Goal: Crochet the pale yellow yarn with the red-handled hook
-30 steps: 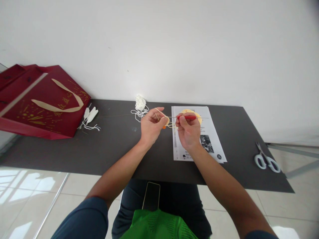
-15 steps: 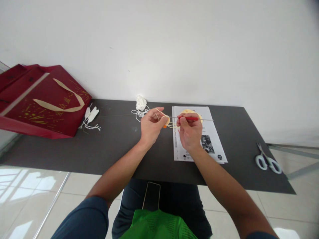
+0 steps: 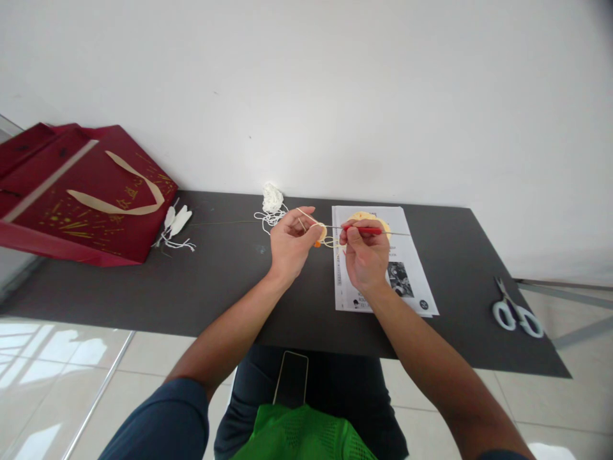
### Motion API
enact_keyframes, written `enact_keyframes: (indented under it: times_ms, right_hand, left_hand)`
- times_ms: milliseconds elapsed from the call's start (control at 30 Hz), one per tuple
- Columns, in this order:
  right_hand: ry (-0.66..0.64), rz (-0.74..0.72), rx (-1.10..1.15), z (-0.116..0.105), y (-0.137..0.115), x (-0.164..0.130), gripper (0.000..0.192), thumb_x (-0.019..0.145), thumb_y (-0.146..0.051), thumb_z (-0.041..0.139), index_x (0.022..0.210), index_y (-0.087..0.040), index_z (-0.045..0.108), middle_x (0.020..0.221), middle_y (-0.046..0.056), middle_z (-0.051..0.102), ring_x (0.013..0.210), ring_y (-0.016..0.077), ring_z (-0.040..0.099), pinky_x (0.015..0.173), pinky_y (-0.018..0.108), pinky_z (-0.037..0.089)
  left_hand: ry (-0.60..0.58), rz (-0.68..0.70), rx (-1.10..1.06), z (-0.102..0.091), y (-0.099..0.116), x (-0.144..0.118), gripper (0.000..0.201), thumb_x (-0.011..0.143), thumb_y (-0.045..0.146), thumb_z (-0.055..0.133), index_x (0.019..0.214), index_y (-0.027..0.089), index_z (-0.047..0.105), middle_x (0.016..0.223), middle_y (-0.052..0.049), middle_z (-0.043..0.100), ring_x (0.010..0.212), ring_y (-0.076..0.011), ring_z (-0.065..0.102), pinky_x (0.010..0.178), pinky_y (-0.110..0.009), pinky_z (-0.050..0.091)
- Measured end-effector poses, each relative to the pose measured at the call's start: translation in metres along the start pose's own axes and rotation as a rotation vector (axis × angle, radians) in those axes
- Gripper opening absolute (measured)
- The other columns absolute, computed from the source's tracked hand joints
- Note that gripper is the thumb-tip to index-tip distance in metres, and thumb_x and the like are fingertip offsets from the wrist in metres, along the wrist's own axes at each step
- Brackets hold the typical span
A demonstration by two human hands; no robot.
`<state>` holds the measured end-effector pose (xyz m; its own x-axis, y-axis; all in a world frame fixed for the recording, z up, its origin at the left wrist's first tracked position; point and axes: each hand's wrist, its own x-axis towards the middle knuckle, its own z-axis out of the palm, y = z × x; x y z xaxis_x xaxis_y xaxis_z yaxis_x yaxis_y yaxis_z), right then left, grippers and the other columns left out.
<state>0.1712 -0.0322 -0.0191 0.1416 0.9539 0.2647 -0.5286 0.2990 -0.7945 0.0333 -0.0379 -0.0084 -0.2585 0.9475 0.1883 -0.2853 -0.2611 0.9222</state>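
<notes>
My view cuts the red bag [image 3: 96, 198] at left; the right hand [image 3: 366, 255] partly hides the yellow piece [image 3: 368, 216]; I cannot read the papers [image 3: 407, 249].

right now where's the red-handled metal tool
In the head view, the red-handled metal tool is right of centre, in the right hand over white printed sheets.

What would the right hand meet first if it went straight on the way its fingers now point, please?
Pointing left along the red-handled tool, the right hand would probably meet the yellow yarn at the left hand first, though depth is unclear.
</notes>
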Motion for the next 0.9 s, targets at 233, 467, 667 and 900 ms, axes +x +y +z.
enact_keyframes:
  times_ms: [233, 467, 667, 900]
  right_hand:
    - [0.01, 0.01, -0.013, 0.001, 0.0, -0.001, 0.021, 0.079, -0.029, 0.084, 0.086, -0.026, 0.064, 0.088, -0.003, 0.072, 0.065, 0.0091, 0.061, 0.062, 0.026, 0.052]
    - [-0.001, -0.008, -0.015, 0.0, 0.002, -0.002, 0.017, 0.082, -0.025, 0.081, 0.087, -0.026, 0.065, 0.09, -0.003, 0.073, 0.066, 0.0082, 0.062, 0.063, 0.025, 0.053]
    - [0.026, -0.054, -0.091, -0.001, 0.003, -0.004, 0.018, 0.081, -0.024, 0.082, 0.088, -0.026, 0.066, 0.091, -0.003, 0.075, 0.065, 0.0084, 0.065, 0.062, 0.025, 0.055]
    - [0.018, -0.215, -0.251, 0.002, 0.0, -0.011, 0.013, 0.08, -0.023, 0.082, 0.087, -0.027, 0.073, 0.091, -0.001, 0.078, 0.066, 0.0119, 0.069, 0.064, 0.031, 0.059]
  left_hand:
    - [0.012, -0.02, 0.01, 0.001, 0.002, 0.0, 0.037, 0.071, 0.026, 0.085, 0.105, 0.022, 0.071, 0.077, 0.003, 0.068, 0.063, -0.0097, 0.061, 0.059, -0.024, 0.053]
    - [0.007, 0.021, -0.003, 0.001, 0.001, -0.001, 0.032, 0.074, 0.022, 0.081, 0.106, 0.022, 0.072, 0.078, 0.002, 0.068, 0.062, -0.0092, 0.06, 0.057, -0.023, 0.052]
    - [0.037, 0.01, -0.001, 0.003, 0.003, -0.003, 0.032, 0.072, 0.022, 0.08, 0.103, 0.023, 0.072, 0.078, 0.003, 0.067, 0.061, -0.0095, 0.06, 0.053, -0.022, 0.05]
    - [0.053, 0.0, -0.008, 0.002, 0.0, -0.002, 0.031, 0.072, 0.023, 0.082, 0.101, 0.021, 0.071, 0.079, 0.001, 0.07, 0.065, -0.0109, 0.064, 0.06, -0.024, 0.053]
